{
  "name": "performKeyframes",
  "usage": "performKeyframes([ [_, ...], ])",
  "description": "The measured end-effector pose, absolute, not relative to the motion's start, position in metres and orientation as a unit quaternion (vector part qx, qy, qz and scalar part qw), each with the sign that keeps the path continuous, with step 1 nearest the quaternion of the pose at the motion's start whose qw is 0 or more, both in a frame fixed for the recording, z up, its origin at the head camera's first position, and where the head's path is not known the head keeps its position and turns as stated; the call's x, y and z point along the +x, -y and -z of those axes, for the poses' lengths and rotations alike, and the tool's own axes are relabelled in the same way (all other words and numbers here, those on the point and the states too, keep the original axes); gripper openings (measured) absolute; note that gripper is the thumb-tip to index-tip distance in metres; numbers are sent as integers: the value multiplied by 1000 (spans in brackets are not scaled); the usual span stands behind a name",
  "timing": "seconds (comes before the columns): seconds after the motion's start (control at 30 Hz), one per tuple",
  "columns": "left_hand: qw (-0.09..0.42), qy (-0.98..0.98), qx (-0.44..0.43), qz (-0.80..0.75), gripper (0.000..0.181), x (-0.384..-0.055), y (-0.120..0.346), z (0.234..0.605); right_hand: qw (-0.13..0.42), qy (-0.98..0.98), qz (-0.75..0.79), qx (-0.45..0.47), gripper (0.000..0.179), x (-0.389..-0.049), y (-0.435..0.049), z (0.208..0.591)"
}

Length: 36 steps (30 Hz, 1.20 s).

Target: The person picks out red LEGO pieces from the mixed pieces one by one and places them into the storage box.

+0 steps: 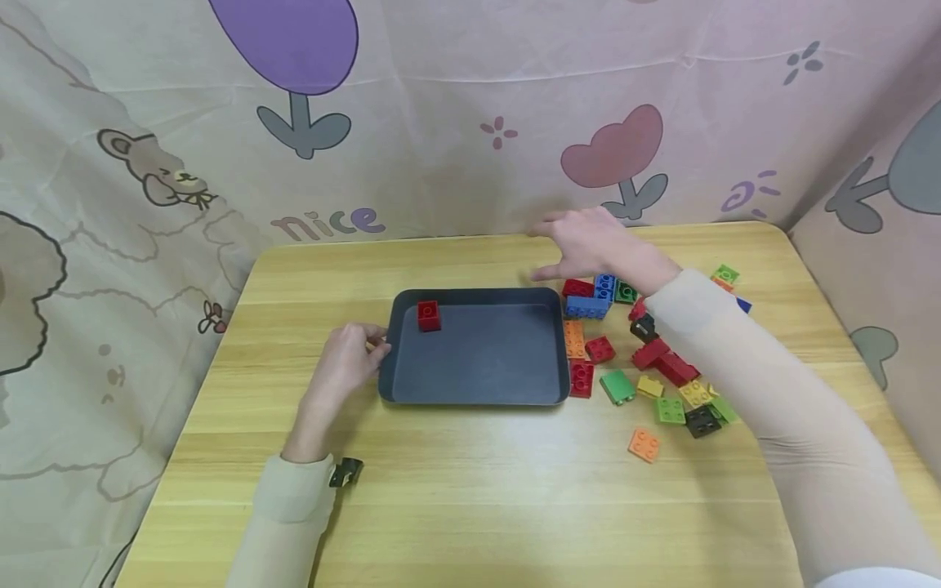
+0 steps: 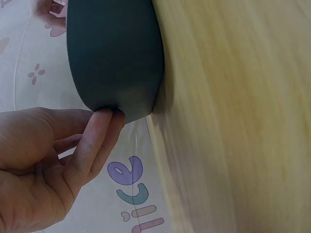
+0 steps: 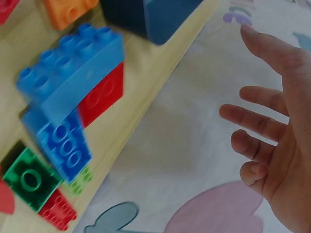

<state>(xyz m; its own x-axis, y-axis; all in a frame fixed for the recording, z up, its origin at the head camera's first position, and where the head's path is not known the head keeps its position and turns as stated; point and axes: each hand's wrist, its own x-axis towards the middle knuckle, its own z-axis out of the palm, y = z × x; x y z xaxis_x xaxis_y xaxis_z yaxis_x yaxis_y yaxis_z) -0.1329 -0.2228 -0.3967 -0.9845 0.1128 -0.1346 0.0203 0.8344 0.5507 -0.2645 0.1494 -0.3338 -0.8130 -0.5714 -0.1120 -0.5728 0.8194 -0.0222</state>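
A dark grey tray [image 1: 478, 351] lies on the table, with one red brick [image 1: 430, 316] in its upper left corner. At the tray's left side my left hand [image 1: 347, 359] pinches the rim between thumb and fingers; the left wrist view shows this grip on the tray wall [image 2: 116, 53] closely. My right hand [image 1: 588, 243] is raised near the table's far edge, above and beyond the tray's upper right corner. Its fingers are spread and hold nothing. Nearest to it are a blue brick [image 3: 73, 73], a second blue brick [image 3: 65, 145] and a red brick [image 3: 103, 94].
Several loose bricks in red, orange, green, yellow and black lie right of the tray, among them a green brick [image 1: 617, 387] and an orange brick [image 1: 644, 445]. Behind the wooden table [image 1: 470, 506] hangs a printed cloth [image 1: 456, 122].
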Motion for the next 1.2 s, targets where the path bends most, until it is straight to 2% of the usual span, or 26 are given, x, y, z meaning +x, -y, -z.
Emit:
performKeyframes([
  [0.13,80,-955,33,-285,32,-133,222,396,79,-959,-3,-273,85,-269,-163,338],
  [0.5,87,-953,29,-288,32,-132,222,397,114,-964,11,-241,71,-273,-182,359],
  [0.97,89,-953,27,-288,32,-132,221,396,123,-968,9,-218,63,-274,-183,381],
  [1.2,91,-953,25,-287,32,-133,222,395,106,-969,4,-225,56,-274,-182,390],
])
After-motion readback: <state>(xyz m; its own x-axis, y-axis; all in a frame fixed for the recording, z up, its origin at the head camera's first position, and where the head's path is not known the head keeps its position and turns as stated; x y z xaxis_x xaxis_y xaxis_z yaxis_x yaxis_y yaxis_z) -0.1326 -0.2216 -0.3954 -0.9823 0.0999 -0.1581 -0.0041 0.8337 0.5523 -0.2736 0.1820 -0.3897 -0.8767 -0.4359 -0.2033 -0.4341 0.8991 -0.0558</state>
